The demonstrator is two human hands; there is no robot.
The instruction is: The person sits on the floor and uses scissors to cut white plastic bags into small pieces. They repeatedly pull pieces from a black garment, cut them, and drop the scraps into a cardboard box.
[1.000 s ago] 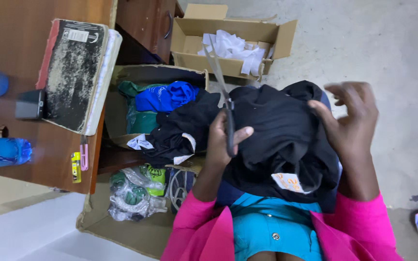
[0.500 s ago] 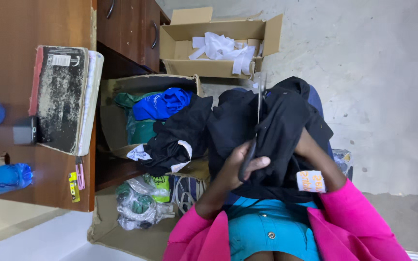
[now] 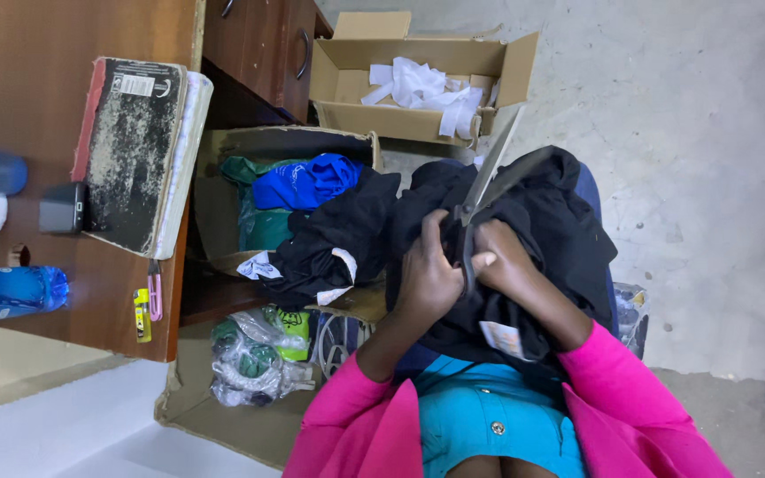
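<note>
Head view: both hands grip long metal scissors [image 3: 489, 190] over soft black cloth [image 3: 560, 239].

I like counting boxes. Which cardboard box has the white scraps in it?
The open cardboard box farthest from the hands, by the wooden drawers. Only it holds white scraps; the nearer box holds blue and green cloth.

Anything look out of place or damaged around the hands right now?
The thick book on the wooden desk has a badly worn, mottled cover. Black clothing spills over the edge of the open cardboard box beside it. The left hand and right hand grip scissors against the black garment.
</note>
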